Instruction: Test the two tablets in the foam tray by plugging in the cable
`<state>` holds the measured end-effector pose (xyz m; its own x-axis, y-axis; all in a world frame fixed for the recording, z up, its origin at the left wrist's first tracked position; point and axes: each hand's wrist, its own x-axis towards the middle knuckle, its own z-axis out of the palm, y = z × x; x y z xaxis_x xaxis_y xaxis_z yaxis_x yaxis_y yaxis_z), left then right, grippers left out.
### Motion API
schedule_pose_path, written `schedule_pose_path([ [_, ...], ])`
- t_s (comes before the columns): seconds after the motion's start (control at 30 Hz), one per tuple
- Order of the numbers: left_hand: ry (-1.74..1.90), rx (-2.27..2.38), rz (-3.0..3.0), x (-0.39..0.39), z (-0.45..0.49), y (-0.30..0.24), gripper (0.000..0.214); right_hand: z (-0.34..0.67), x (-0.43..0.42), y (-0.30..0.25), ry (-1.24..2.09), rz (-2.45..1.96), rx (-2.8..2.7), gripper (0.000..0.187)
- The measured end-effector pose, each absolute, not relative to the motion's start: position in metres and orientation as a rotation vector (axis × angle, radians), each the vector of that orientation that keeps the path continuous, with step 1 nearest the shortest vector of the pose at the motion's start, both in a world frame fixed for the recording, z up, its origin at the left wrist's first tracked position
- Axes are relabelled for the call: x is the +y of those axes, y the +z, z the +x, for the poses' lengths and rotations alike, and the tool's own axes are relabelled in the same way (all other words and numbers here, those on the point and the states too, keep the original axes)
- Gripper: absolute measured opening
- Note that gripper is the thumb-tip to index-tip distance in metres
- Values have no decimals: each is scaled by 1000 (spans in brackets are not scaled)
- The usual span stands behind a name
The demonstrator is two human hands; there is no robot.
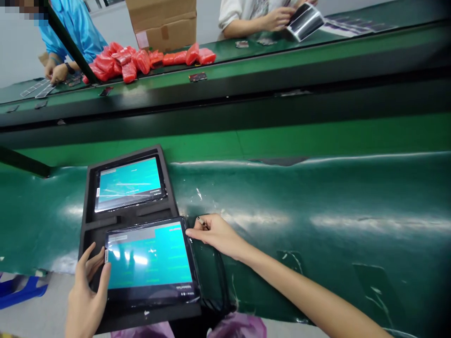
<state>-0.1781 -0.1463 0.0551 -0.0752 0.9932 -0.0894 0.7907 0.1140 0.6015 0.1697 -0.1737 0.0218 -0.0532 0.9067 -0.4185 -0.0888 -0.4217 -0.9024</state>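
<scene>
A black-framed tablet (151, 263) with a lit turquoise screen lies tilted over the near half of a dark foam tray (176, 199). My left hand (86, 286) grips its left edge, thumb and fingers at the rim. Beside the tablet's upper right corner, my right hand (214, 234) is closed on a small plug (201, 220), with dark cables (222, 277) running below the hand. Most of the plug is hidden by my fingers. A second tablet (130, 180), also lit turquoise, sits in the tray's far recess.
Beyond the green bench (282, 206) runs a conveyor (225, 136). Red wrapped packets (141, 61) and a cardboard box (165, 23) stand across it. Two co-workers handle flat pieces there. A dark post (70, 42) rises at the left.
</scene>
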Motion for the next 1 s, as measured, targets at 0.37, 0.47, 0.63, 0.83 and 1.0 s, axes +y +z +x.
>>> schedule_pose_path([
  [0.37,400,1912,1756,-138,-181,63,72,146,-190,13,1288,-1506,-888,43],
  [0.47,402,1845,1959,-135,-175,58,72,145,-192,10,1364,-1451,-896,45],
  [0.63,407,1440,2689,-133,-135,57,57,153,-192,2,1619,-1299,-897,55],
  [0.83,185,1134,2753,-122,-114,73,45,161,-191,2,1678,-1226,-926,55],
  [1.0,428,1447,2454,-116,-142,65,40,166,-190,14,1728,-1226,-971,54],
])
